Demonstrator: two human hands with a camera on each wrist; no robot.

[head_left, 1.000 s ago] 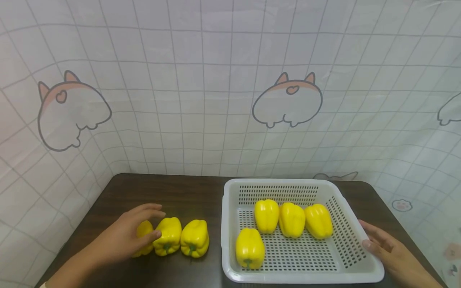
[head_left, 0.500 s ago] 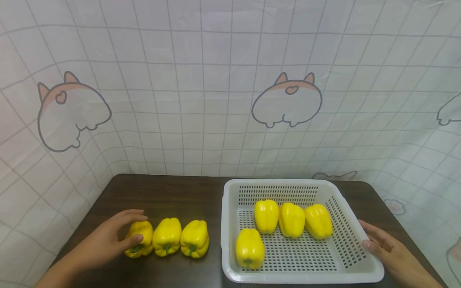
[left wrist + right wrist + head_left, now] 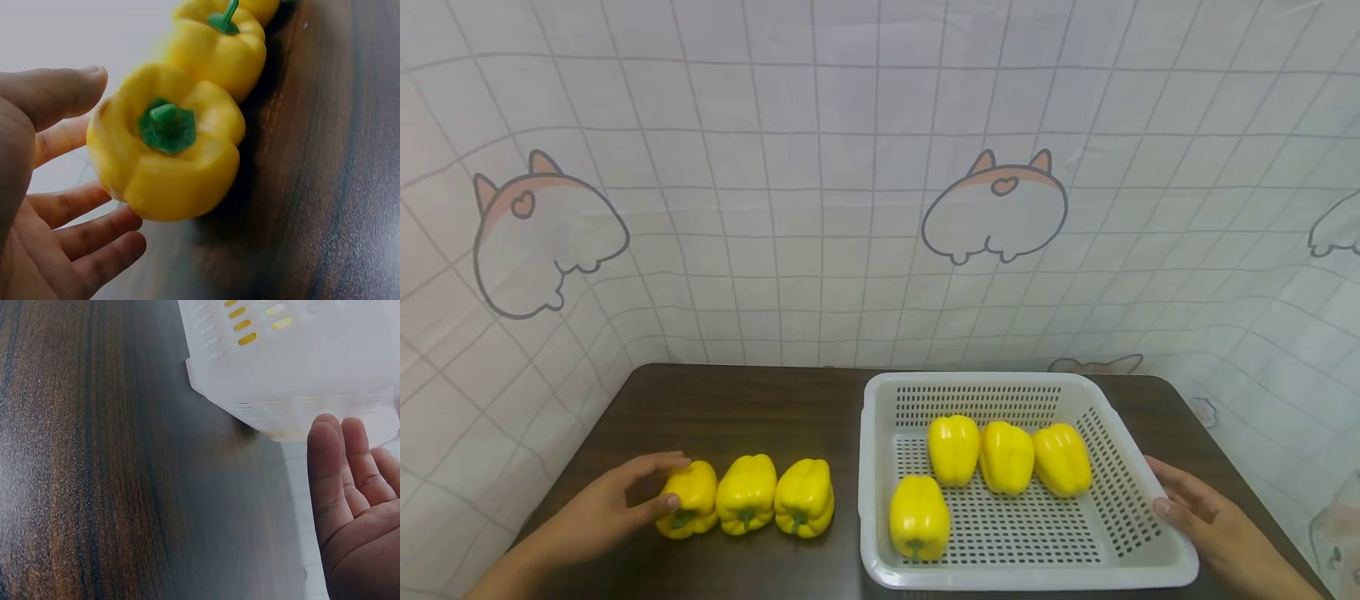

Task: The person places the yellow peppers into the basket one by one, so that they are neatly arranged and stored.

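Note:
In the head view, three yellow bell peppers lie in a row on the left of the dark table. My left hand (image 3: 613, 504) is at the leftmost bell pepper (image 3: 691, 500), fingers spread and loosely bent along its outer side. Its green stem (image 3: 165, 125) faces the left wrist camera, with the thumb (image 3: 75, 90) beside it. The middle pepper (image 3: 747, 493) and the right one (image 3: 805, 497) sit close by. At the right wall of a white perforated basket (image 3: 880, 575) is my right hand (image 3: 1213, 517), its fingertips right at the rim and fingers relaxed.
Inside the basket, three bell peppers line up at the back: one on the left (image 3: 954, 451), one in the middle (image 3: 1007, 458), one on the right (image 3: 1063, 461). Another pepper (image 3: 920, 518) lies front left. A white grid-patterned curtain (image 3: 820, 208) hangs behind the wooden table (image 3: 760, 400).
My left hand has moved left and slightly down, off the middle of the row, to the outer side of the leftmost pepper, uncovering it. The right hand and basket stay put.

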